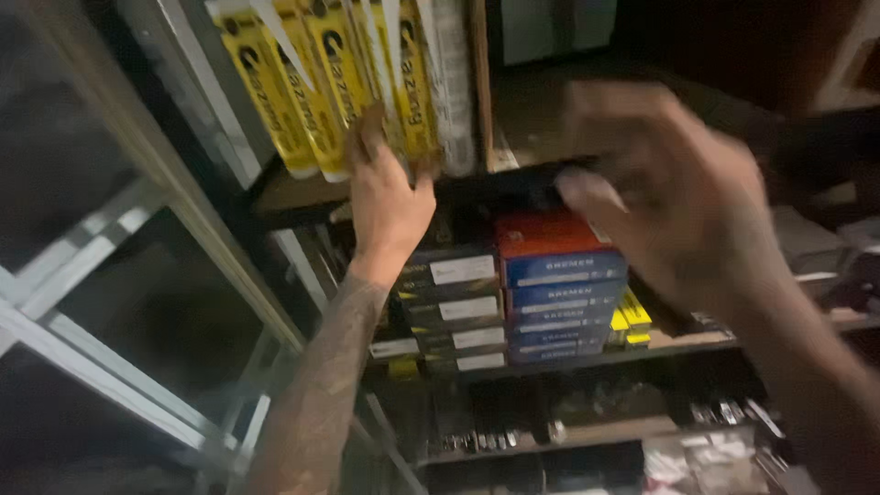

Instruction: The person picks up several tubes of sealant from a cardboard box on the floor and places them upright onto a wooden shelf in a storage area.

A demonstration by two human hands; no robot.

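Note:
My left hand (385, 188) reaches up to a row of yellow tubes (316, 82) standing on a dark upper shelf (293, 194); its fingers press against the tubes' lower ends, around one tube. My right hand (674, 188) hovers blurred in front of the shelves, fingers spread, holding nothing. Below it sits a stack of blue boxes (561, 307) with a red box (545, 234) on top.
Dark boxes with white labels (454, 307) are stacked left of the blue ones. Small yellow packs (631, 321) lie to their right. A lower shelf (568, 431) holds small metal parts and plastic bags (706, 458). A grey metal frame (119, 321) stands at left.

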